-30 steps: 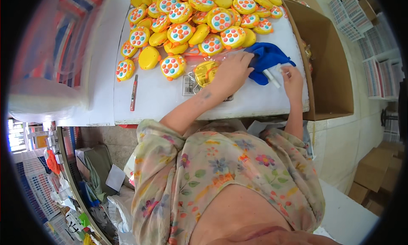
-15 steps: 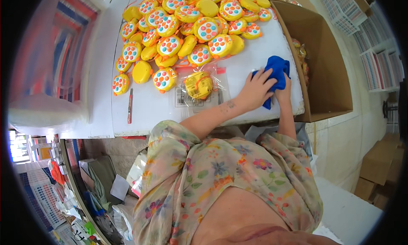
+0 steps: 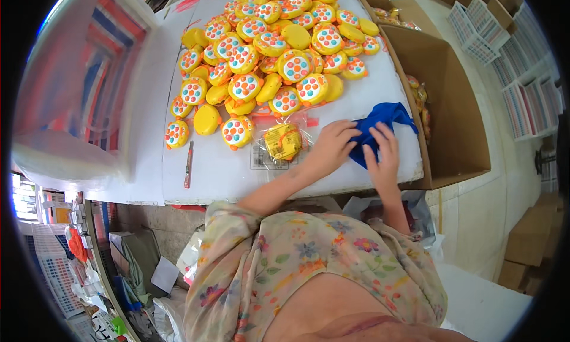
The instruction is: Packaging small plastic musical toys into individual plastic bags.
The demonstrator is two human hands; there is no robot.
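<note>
A blue cloth [image 3: 380,119] lies spread and creased near the table's right front. At its left edge, my left hand [image 3: 333,143] has its fingers closed on the fabric; the fingertips are partly hidden. My right hand [image 3: 384,155] rests on the cloth's lower part, with thumb and fingers apart. Left of my left hand, a yellow toy in a clear plastic bag [image 3: 282,141] lies on the table, a printed label beside it. Behind it is a big heap of yellow animal-shaped toys [image 3: 243,86] with white faces bearing orange, blue and red bumps.
A slim red cutter [image 3: 188,165] lies on the white table [image 3: 219,176] at the left. Against the right edge stands an open cardboard box [image 3: 454,104] with bagged toys inside. Plastic-wrapped goods [image 3: 77,98] stand far left. White crates [image 3: 475,30] and cartons [image 3: 534,235] are on the right.
The bunched blue cloth has been spread lower and wider on the table. My left hand has moved left to its edge, and my right hand has come round onto its lower part.
</note>
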